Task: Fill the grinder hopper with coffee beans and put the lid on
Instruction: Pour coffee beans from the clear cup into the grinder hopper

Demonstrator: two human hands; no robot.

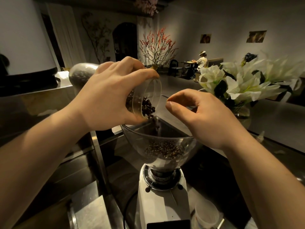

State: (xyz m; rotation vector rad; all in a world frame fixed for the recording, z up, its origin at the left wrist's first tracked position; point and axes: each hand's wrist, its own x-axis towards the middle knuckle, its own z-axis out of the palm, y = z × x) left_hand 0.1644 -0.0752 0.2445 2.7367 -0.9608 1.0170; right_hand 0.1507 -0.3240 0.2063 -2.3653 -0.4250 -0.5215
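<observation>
Now the left hand grips a clear plastic cup tipped on its side — dark coffee beans spill from its mouth into the transparent grinder hopper of the white grinder. Right hand hovers beside the hopper's rim, fingers loosely curled, holding nothing.

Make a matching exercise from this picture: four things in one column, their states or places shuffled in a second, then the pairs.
Things:
1. cup
2. hopper
3. right hand
4. flowers

States or places:
A. at the hopper's right rim, holding nothing
B. tilted, spilling beans
C. partly filled, lid off
D. white, in a vase at far right

Pairs: 1-B, 2-C, 3-A, 4-D
</observation>
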